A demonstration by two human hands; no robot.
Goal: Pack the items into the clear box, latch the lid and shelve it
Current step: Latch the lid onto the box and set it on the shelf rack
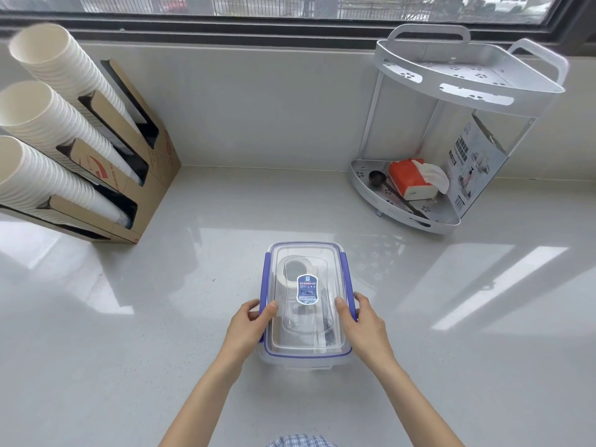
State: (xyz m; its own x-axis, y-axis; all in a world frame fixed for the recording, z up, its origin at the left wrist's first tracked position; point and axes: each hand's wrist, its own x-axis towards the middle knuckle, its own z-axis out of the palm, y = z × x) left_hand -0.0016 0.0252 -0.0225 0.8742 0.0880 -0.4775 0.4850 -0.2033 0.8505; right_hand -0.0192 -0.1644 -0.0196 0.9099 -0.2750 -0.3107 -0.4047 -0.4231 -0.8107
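Observation:
The clear box stands on the white counter in front of me, its lid on, with blue latches along both long sides and a blue label in the lid's middle. Through the lid I see a roll of tape and some dark items. My left hand grips the left side, thumb on the lid, fingers over the left latch. My right hand holds the right side the same way. The two-tier corner shelf stands at the back right.
The shelf's lower tier holds an orange tissue pack, a black scoop and a printed carton; its top tier holds nothing. A cardboard dispenser with three stacks of paper cups stands at the left. A window runs behind.

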